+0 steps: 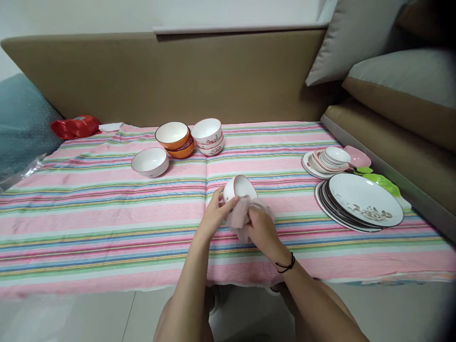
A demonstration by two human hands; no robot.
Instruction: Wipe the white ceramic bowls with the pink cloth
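Observation:
My left hand point(214, 213) grips a small white bowl with a red rim point(239, 187), tilted above the striped cloth point(107, 213). My right hand point(261, 228) is closed on a pale pink wiping cloth point(239, 217) pressed against the bowl's side. A black band circles my right wrist. Both hands meet near the middle of the covered surface.
Farther back stand a single white bowl point(150, 161), stacked orange bowls point(174, 138) and stacked white bowls point(208, 136). On the right lie a stack of large plates point(359, 202), small dishes point(329, 160) and green leaf-shaped dishes point(383, 183). A red bag point(74, 126) lies far left. Sofa cushions rise behind.

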